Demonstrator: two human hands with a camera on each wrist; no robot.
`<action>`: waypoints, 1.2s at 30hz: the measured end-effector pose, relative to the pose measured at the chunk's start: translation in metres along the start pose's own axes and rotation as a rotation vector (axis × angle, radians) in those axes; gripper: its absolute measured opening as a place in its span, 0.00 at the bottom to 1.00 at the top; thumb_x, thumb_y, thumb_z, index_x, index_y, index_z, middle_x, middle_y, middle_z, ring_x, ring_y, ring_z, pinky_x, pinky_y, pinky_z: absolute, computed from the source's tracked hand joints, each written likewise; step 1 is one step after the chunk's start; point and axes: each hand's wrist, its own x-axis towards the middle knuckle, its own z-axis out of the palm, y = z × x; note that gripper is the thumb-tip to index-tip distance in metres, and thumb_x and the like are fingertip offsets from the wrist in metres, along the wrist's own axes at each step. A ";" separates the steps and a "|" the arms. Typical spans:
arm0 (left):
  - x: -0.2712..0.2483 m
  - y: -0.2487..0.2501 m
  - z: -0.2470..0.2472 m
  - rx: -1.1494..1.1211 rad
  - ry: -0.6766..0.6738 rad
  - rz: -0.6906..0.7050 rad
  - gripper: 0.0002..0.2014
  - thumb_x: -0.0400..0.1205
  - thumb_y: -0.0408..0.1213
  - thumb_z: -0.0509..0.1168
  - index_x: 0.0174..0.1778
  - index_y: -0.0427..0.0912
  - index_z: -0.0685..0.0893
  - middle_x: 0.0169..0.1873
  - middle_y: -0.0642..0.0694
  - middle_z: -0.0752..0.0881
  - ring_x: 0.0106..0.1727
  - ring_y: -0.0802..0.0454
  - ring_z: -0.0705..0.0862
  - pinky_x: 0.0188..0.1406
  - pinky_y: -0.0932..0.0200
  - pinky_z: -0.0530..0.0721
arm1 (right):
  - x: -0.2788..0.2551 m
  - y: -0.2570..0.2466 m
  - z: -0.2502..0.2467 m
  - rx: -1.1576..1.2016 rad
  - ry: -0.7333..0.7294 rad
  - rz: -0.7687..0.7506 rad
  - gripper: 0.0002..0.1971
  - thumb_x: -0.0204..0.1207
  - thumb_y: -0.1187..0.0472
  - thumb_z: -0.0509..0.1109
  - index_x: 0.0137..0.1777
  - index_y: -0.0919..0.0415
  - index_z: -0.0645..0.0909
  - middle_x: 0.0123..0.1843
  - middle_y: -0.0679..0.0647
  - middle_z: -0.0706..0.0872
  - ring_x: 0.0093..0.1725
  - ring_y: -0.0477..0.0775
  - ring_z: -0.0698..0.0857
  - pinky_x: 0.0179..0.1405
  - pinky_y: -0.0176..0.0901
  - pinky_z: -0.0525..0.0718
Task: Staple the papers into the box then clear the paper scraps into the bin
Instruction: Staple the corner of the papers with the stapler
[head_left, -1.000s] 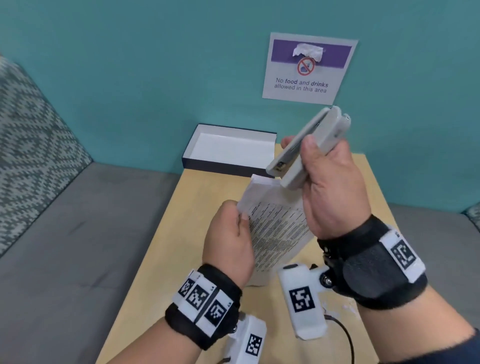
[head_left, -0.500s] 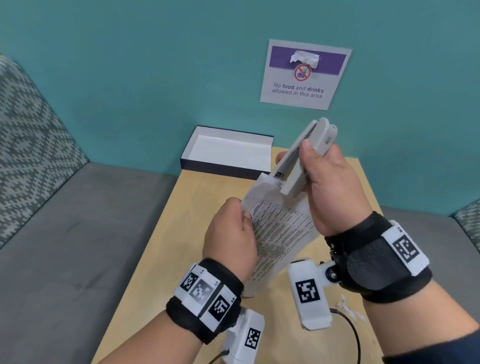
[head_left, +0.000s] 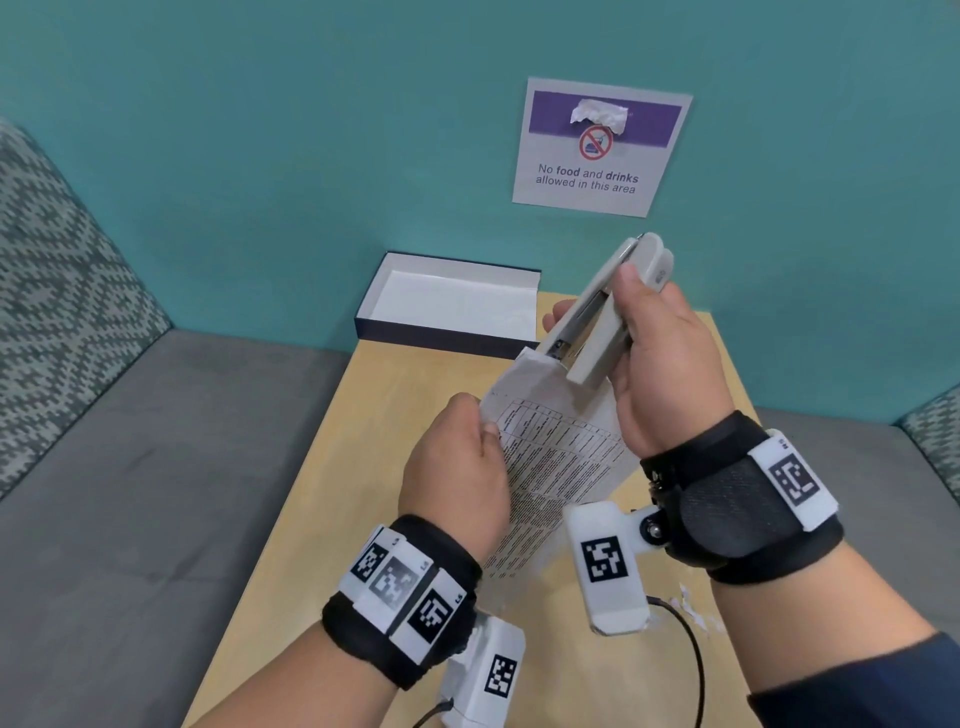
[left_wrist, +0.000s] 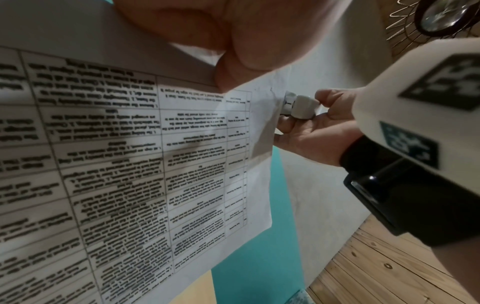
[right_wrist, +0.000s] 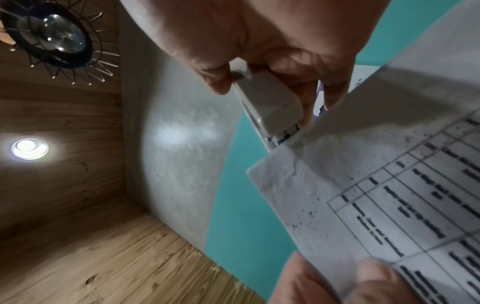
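Thin printed papers (head_left: 550, 467) were pinched by the left hand (head_left: 457, 462); their corner was held inside a smooth grey stapler (head_left: 602, 317), gripped by the right hand (head_left: 670, 358).

Both hands are raised in front of the person, each wrist wrapped in a black band. The left hand (head_left: 457, 462) pinches the side edge of the papers (head_left: 556, 467) between thumb and curled fingers. The right hand (head_left: 660, 364), higher, grips the stapler (head_left: 602, 317), thumb pressed on top, its mouth over the papers' top corner.
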 end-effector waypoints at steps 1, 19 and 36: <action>0.000 0.000 0.000 0.001 -0.005 -0.007 0.13 0.85 0.40 0.55 0.34 0.45 0.66 0.30 0.46 0.78 0.31 0.51 0.75 0.24 0.59 0.67 | 0.001 0.000 -0.001 -0.002 -0.006 0.014 0.08 0.85 0.53 0.62 0.54 0.58 0.75 0.49 0.71 0.87 0.51 0.68 0.87 0.63 0.70 0.83; -0.012 0.002 -0.011 -0.007 0.008 0.081 0.03 0.82 0.37 0.59 0.48 0.51 0.75 0.31 0.51 0.82 0.33 0.50 0.80 0.33 0.52 0.78 | 0.000 0.007 -0.006 0.045 0.132 -0.094 0.07 0.86 0.50 0.60 0.52 0.51 0.77 0.45 0.59 0.88 0.54 0.71 0.89 0.57 0.66 0.88; -0.024 0.008 -0.015 -0.040 0.019 0.161 0.24 0.80 0.30 0.61 0.65 0.64 0.75 0.41 0.59 0.86 0.41 0.57 0.83 0.41 0.59 0.82 | -0.041 0.046 0.004 -0.041 0.150 -0.407 0.07 0.82 0.46 0.58 0.56 0.31 0.72 0.62 0.63 0.85 0.58 0.50 0.87 0.54 0.45 0.84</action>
